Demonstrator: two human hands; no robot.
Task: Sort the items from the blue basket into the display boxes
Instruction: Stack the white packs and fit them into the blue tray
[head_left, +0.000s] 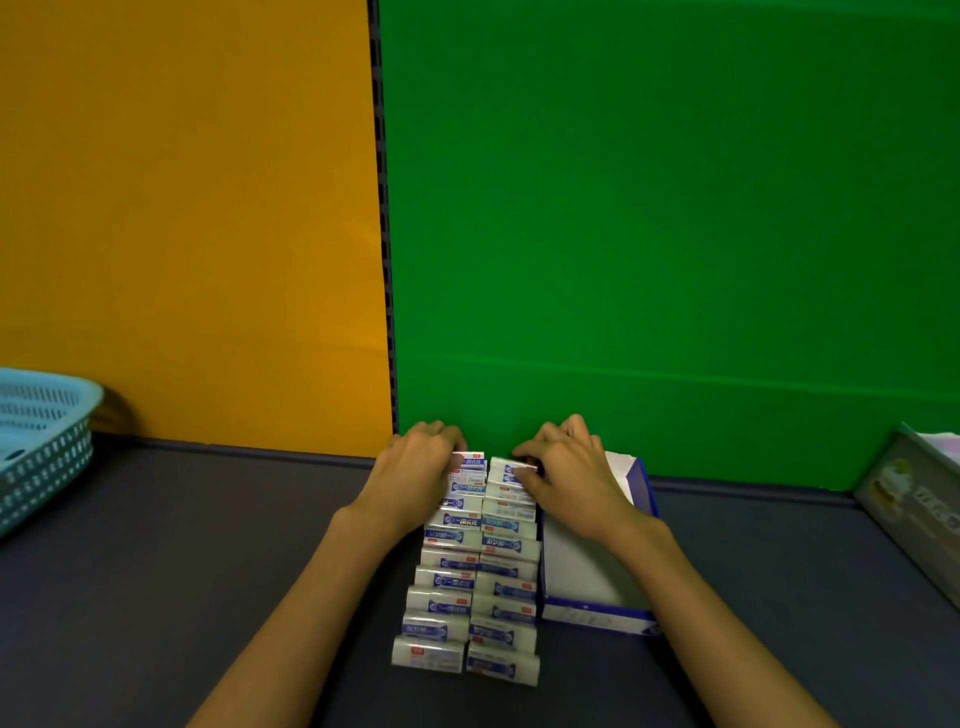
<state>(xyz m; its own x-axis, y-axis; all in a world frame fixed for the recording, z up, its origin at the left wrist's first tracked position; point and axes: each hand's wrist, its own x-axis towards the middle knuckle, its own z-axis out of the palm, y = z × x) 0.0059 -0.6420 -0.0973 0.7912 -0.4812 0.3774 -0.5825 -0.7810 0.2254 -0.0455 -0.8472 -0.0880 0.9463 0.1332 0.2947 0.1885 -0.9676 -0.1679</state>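
Observation:
Two rows of several small white-and-blue packets (470, 566) stand side by side on the dark table, running from the front toward the back wall. My left hand (415, 467) grips the far end of the left row, fingers curled over the last packets. My right hand (563, 467) grips the far end of the right row the same way. Right beside the rows stands a blue-and-white display box (597, 616), open at the top, its inside white. The blue basket (41, 441) sits at the far left edge, partly cut off.
A grey-green carton (914, 499) lies at the right edge of the table. An orange panel and a green panel form the back wall just behind the hands. Bare dark table (208, 545) stretches between the basket and the packets.

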